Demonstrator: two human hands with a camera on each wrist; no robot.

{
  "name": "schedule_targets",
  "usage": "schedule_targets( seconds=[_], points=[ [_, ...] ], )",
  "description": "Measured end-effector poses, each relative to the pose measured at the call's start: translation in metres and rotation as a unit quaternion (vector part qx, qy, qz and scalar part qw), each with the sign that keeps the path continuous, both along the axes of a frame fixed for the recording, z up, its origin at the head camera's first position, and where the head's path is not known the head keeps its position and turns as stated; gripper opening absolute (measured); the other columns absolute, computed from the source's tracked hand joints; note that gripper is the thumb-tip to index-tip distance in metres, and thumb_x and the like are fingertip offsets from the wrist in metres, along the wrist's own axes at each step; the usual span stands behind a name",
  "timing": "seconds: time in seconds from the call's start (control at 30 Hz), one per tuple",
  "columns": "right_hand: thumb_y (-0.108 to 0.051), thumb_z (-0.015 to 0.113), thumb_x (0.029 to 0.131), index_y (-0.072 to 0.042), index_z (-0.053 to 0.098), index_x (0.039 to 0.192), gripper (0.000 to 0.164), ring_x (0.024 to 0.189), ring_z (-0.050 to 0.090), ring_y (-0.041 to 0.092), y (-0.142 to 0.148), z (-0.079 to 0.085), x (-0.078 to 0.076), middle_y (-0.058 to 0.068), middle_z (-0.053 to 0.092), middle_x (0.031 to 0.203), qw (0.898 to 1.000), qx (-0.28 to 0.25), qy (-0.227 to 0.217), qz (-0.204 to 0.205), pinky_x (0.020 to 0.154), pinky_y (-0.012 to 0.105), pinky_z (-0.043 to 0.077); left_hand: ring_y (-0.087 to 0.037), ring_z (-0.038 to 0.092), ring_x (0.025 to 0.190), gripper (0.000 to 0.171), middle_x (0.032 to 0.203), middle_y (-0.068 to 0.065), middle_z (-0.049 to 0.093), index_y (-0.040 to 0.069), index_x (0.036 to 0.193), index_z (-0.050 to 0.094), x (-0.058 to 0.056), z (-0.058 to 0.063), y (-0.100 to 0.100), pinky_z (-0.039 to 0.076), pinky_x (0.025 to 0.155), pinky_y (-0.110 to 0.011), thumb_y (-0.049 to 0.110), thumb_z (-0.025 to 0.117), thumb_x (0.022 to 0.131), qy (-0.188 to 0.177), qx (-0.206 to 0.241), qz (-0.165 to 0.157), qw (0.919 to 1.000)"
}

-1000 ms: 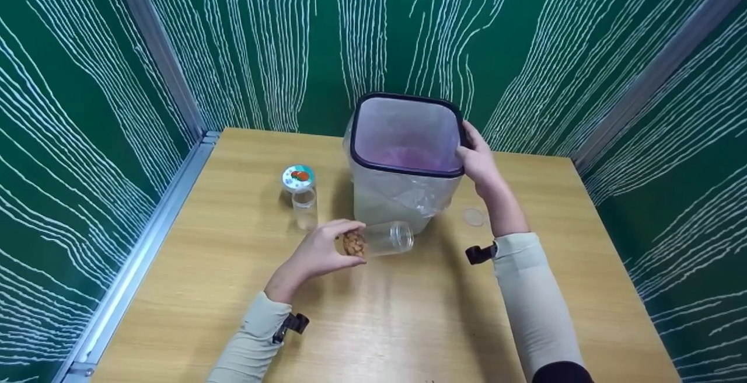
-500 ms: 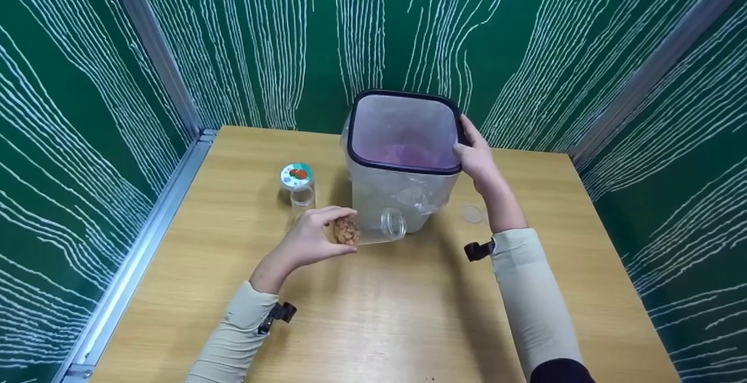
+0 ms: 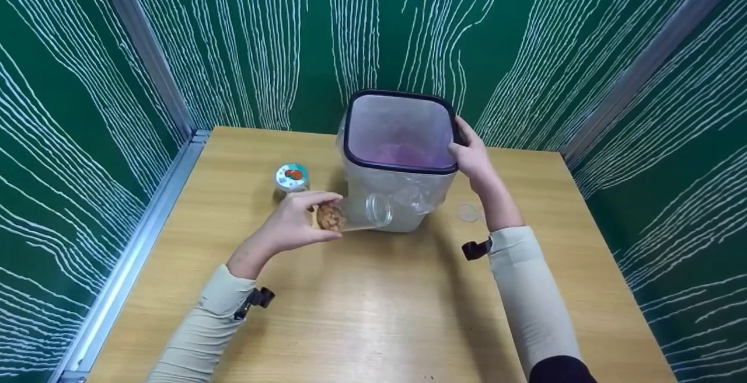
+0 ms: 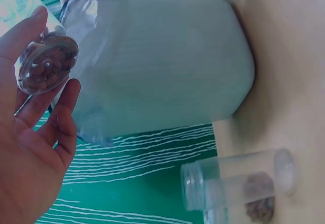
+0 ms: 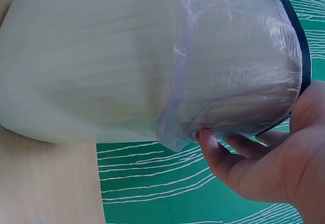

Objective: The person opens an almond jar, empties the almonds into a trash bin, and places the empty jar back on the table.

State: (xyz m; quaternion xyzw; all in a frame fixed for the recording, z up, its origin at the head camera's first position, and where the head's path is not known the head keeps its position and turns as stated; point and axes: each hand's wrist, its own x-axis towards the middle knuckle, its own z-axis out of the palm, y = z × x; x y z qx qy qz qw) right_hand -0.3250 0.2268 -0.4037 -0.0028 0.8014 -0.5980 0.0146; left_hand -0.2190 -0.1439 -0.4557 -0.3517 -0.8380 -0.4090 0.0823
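Observation:
My left hand (image 3: 287, 222) grips the base of a clear jar (image 3: 360, 212), which lies nearly level in the air with its open mouth toward the right. Brown nut-like pieces (image 3: 331, 216) are gathered at its base end. The jar overlaps the front of a pale trash bin (image 3: 402, 216) in the head view. That bin has a dark rim and a see-through liner bag (image 5: 228, 51) folded over it. My right hand (image 3: 475, 158) holds the bin at the right side of its rim, with fingers against the liner in the right wrist view.
On the table left of the bin stands a jar with a printed lid (image 3: 292, 176). A second clear open jar (image 4: 233, 181) shows in the left wrist view, hidden behind my left hand from the head. A clear round disc (image 3: 468, 212) lies right of the bin.
My left hand has moved left and up with the jar, now covering the clear jar on the table. My right hand keeps its hold on the bin's rim.

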Motion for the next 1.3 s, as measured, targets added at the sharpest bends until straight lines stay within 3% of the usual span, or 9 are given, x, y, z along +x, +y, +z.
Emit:
schedule_targets(
  seconds=[0.23, 0.63, 0.83, 1.07, 1.3],
  points=[
    [-0.004, 0.041, 0.095, -0.019, 0.018, 0.156, 0.067, 0.143, 0.019, 0.021, -0.003, -0.003, 0.001, 0.009, 0.017, 0.16, 1.0, 0.001, 0.002, 0.0, 0.113, 0.042, 0.025, -0.013, 0.06, 0.107, 0.06, 0.116, -0.004, 0.067, 0.009, 0.121, 0.067, -0.009, 0.019, -0.014, 0.05, 0.09, -0.033, 0.036, 0.087, 0.071, 0.045, 0.01, -0.005, 0.9989],
    [-0.003, 0.04, 0.097, -0.018, 0.017, 0.156, 0.065, 0.142, 0.02, 0.021, -0.004, -0.002, 0.001, 0.01, 0.017, 0.16, 1.0, -0.014, 0.008, -0.001, 0.113, 0.041, 0.024, -0.015, 0.062, 0.097, 0.061, 0.116, -0.003, 0.067, 0.014, 0.122, 0.066, -0.033, 0.054, -0.033, 0.054, 0.08, -0.032, 0.041, 0.085, 0.072, 0.06, -0.013, 0.033, 0.9976],
    [-0.003, 0.041, 0.097, -0.018, 0.018, 0.156, 0.065, 0.142, 0.02, 0.021, -0.001, -0.001, -0.001, 0.009, 0.017, 0.16, 1.0, -0.014, 0.008, -0.009, 0.113, 0.04, 0.025, -0.014, 0.061, 0.093, 0.059, 0.112, 0.0, 0.067, 0.014, 0.123, 0.066, -0.049, 0.072, -0.041, 0.053, 0.08, -0.034, 0.031, 0.088, 0.071, 0.079, -0.022, 0.047, 0.9955],
    [-0.003, 0.041, 0.096, -0.019, 0.019, 0.156, 0.066, 0.141, 0.022, 0.023, 0.0, 0.001, 0.0, 0.011, 0.017, 0.159, 1.0, -0.009, 0.004, -0.01, 0.111, 0.042, 0.027, -0.014, 0.058, 0.096, 0.059, 0.114, -0.001, 0.065, 0.012, 0.125, 0.065, -0.063, 0.095, -0.05, 0.052, 0.082, -0.033, 0.033, 0.085, 0.074, 0.072, -0.075, 0.075, 0.9918],
    [-0.003, 0.041, 0.096, -0.021, 0.019, 0.156, 0.067, 0.132, 0.031, 0.026, -0.001, 0.0, 0.0, 0.015, 0.021, 0.157, 1.0, -0.015, -0.008, -0.008, 0.103, 0.046, 0.037, -0.015, 0.058, 0.096, 0.06, 0.11, -0.001, 0.065, 0.013, 0.127, 0.063, -0.073, 0.121, -0.053, 0.051, 0.086, -0.036, 0.036, 0.084, 0.076, 0.08, -0.155, 0.101, 0.9795]
  ],
)
